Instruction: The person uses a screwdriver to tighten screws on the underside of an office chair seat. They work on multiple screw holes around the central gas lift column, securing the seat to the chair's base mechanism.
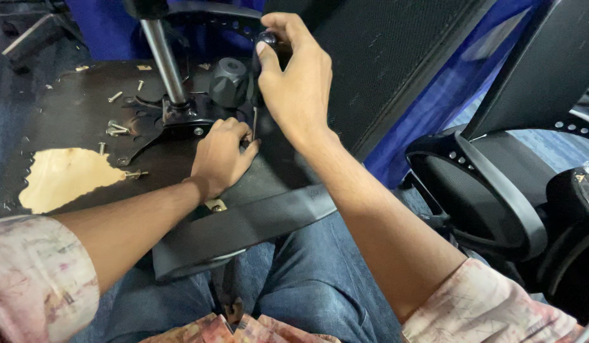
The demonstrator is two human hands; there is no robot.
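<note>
Near the left edge of the upturned black seat base, a pale patch of bare wood shows through and loose steel screws lie scattered beside the shiny metal column. The left hand presses down, fingers curled at a thin metal shaft toward the middle. Just above, the right hand clasps the screwdriver's rounded black handle, with mesh chair backs off to the right.

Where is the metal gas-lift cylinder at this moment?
In the head view, the metal cylinder stands upper left, rising from the black mechanism plate, left of the black knob and above the left hand.
</note>
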